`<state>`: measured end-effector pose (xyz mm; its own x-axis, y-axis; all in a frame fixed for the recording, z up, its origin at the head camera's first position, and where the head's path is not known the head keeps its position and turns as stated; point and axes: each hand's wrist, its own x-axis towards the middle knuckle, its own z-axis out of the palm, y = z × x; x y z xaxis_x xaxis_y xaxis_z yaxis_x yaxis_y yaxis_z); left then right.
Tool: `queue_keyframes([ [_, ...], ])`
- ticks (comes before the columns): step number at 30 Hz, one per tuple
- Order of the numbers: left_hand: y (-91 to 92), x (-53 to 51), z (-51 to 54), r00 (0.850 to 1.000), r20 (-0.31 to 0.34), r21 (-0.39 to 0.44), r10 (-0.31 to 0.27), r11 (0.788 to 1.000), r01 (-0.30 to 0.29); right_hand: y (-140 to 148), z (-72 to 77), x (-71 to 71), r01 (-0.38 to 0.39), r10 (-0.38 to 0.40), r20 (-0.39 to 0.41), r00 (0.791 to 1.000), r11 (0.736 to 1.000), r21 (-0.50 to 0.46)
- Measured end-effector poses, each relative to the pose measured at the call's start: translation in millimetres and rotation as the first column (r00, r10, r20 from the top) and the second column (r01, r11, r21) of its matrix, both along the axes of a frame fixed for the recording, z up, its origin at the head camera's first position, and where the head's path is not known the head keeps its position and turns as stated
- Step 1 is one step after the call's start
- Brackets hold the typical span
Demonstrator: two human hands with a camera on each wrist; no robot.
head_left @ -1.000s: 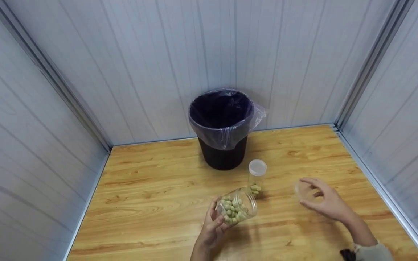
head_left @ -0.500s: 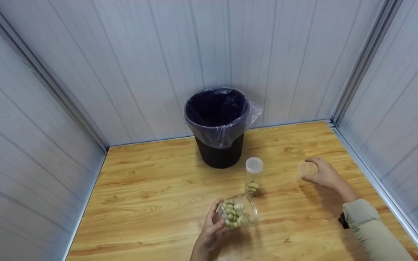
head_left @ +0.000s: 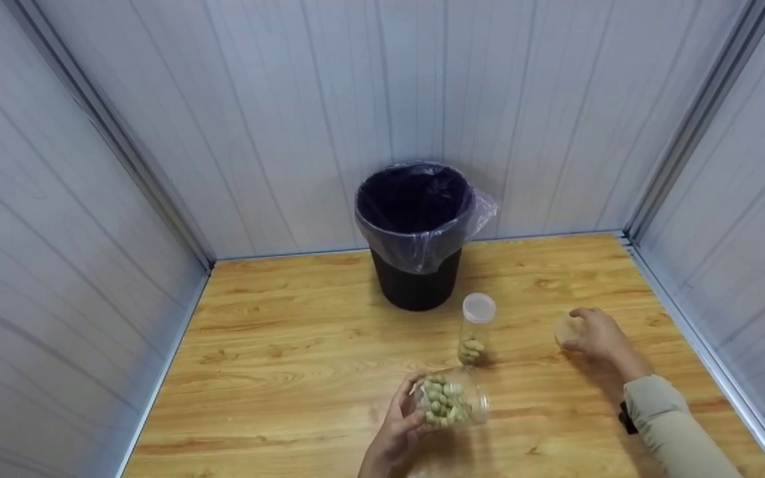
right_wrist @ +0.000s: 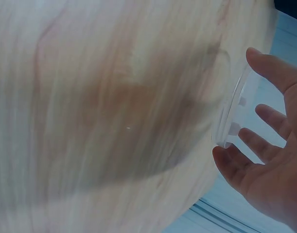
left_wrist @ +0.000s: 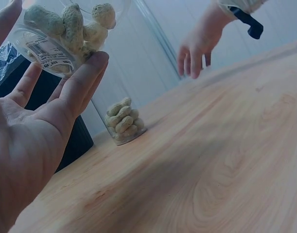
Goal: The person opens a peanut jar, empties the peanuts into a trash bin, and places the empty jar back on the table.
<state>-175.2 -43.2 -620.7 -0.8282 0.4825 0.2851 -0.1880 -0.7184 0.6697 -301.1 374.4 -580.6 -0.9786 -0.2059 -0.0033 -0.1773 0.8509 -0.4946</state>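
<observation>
My left hand (head_left: 396, 428) grips a clear open jar (head_left: 452, 398) of peanuts, tilted with its mouth to the right; a printed label (left_wrist: 46, 51) shows on its base in the left wrist view. Just behind the jar stands a clear tube (head_left: 474, 335) with a white cap, peanuts in its lower part. On the right, my right hand (head_left: 601, 338) has its thumb and fingers at the edge of a clear round lid (head_left: 566, 330). In the right wrist view the lid (right_wrist: 231, 109) is close to the table surface, between thumb and fingertips; full contact with the table cannot be told.
A black bin (head_left: 418, 285) with a purple liner stands behind the tube, near the back wall (head_left: 289, 133). Panelled walls rise on both sides of the wooden table (head_left: 276, 372). A dark band (left_wrist: 248, 22) is on the right wrist.
My right hand has moved away from me with the lid and is now lower, near the table. My left hand still holds the jar, now tilted closer to horizontal. The camera view has shifted slightly.
</observation>
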Motion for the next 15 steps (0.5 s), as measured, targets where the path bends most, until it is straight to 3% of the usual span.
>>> queue_keyframes([
  [7,1.8,-0.9,2.1,0.999,-0.042,0.018,0.024,1.0,-0.023,2,-8.1,7.6,0.004,-0.005,-0.019,1.0,1.0,-0.016],
  [12,1.3,1.7,2.5,0.999,0.01,0.027,0.031,0.999,-0.032,0,-11.3,13.2,0.004,-0.004,0.008,1.0,1.0,-0.031],
  [15,2.6,4.1,1.4,0.998,0.048,0.023,0.038,0.999,-0.039,-4,-2.5,12.6,0.02,-0.019,0.008,1.0,0.999,-0.029],
])
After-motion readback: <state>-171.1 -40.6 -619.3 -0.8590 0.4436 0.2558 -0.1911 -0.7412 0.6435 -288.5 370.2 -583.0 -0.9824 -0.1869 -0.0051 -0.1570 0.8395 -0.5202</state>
